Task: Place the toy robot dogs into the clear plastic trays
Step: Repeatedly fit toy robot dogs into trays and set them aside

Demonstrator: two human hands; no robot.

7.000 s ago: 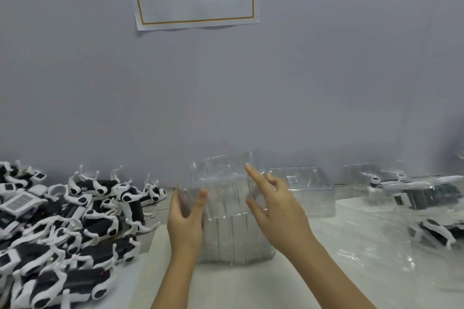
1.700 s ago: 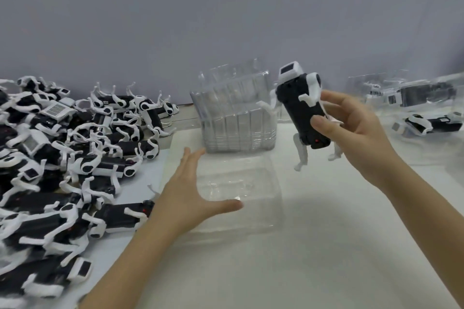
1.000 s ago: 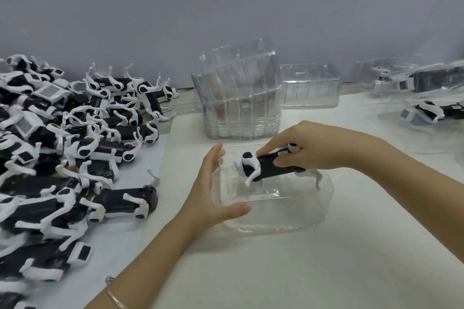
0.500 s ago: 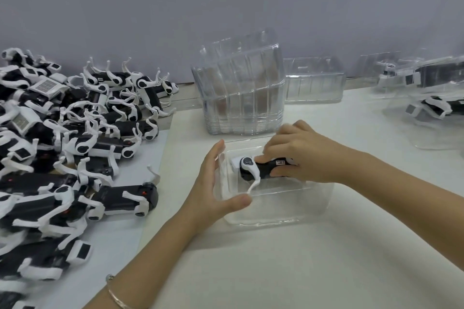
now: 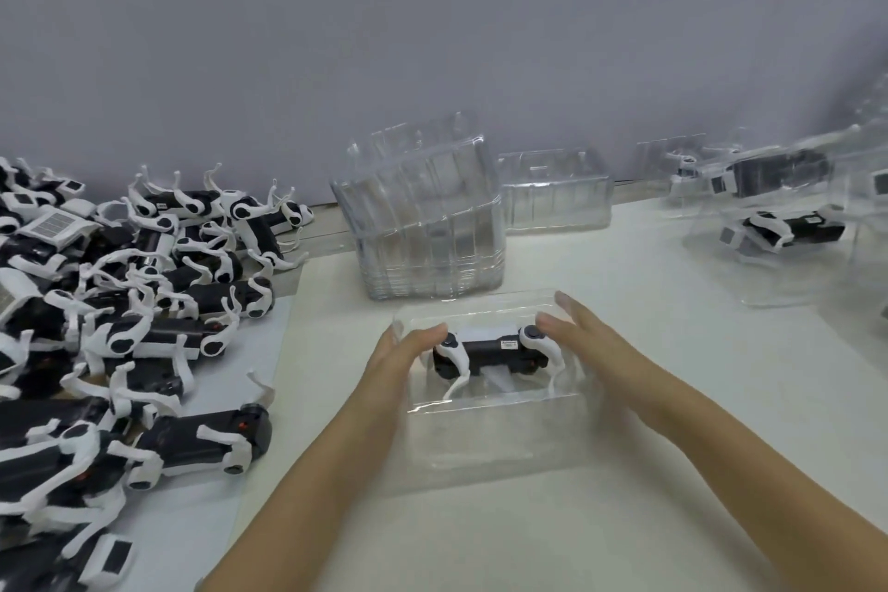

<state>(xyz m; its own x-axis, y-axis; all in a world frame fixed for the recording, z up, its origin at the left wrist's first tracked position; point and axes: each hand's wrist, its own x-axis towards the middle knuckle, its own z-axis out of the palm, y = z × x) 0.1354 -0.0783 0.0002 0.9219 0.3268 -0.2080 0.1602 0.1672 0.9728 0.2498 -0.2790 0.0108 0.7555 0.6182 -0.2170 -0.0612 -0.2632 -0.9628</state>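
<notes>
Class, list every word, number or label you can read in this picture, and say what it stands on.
No text reads clearly.
The small white label on the black-and-white toy robot dog in the clear plastic tray: too small to read.
Stickers on the piled black-and-white toy dogs, left: blurred.

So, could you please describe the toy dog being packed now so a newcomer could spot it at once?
Find the tall stack of clear trays by the grey wall; before it lies a single clear tray. The toy robot dog inside has the left hand and right hand at its ends. The loose dogs left and packed dogs right have no hands beside them.
</notes>
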